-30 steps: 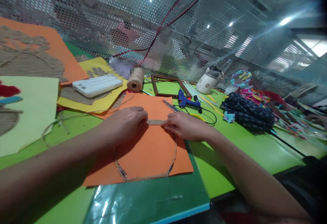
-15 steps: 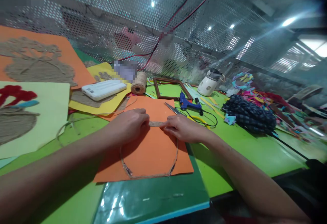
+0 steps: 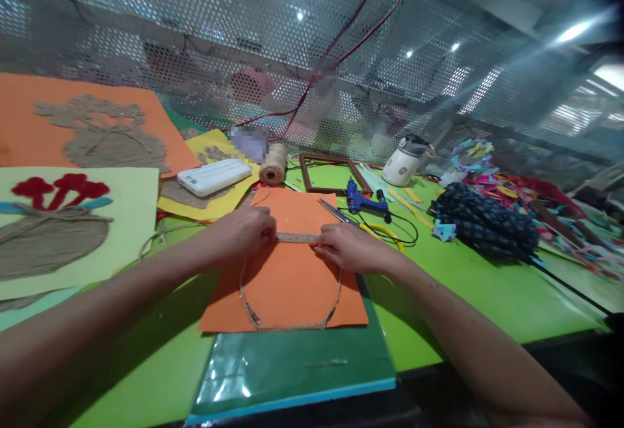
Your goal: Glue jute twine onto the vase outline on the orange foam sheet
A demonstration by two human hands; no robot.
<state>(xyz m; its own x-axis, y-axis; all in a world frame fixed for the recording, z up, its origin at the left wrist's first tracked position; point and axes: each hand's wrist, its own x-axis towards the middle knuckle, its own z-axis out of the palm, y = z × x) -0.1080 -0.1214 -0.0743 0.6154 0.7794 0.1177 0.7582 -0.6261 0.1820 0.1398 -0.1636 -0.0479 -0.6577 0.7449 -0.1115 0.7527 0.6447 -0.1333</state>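
An orange sheet (image 3: 292, 285) lies in front of me on a green glossy folder (image 3: 302, 363). Several rows of jute twine (image 3: 296, 237) run side by side across its upper part, and a thin twine outline curves down below them to a flat bottom. At the left end of the rows, my left hand (image 3: 251, 229) is closed, its fingers pinching the twine. My right hand (image 3: 346, 246) presses the right end with thumb and fingers together. Loose twine trails out to the left past my left wrist. The fingertips partly cover both ends of the rows.
Scissors (image 3: 336, 211) with yellow handles and a blue glue gun (image 3: 365, 199) lie beyond my right hand. Behind are a twine spool (image 3: 273, 164), a white power bank (image 3: 214, 177), a brown frame (image 3: 305, 174) and a bottle (image 3: 403, 161). Finished twine pictures (image 3: 131, 246) lie left; a dark umbrella (image 3: 482, 220) lies right.
My left hand has slid a little left along the twine, so a longer stretch of the rows shows between my hands. My right hand stays at the right end. The view has shifted slightly.
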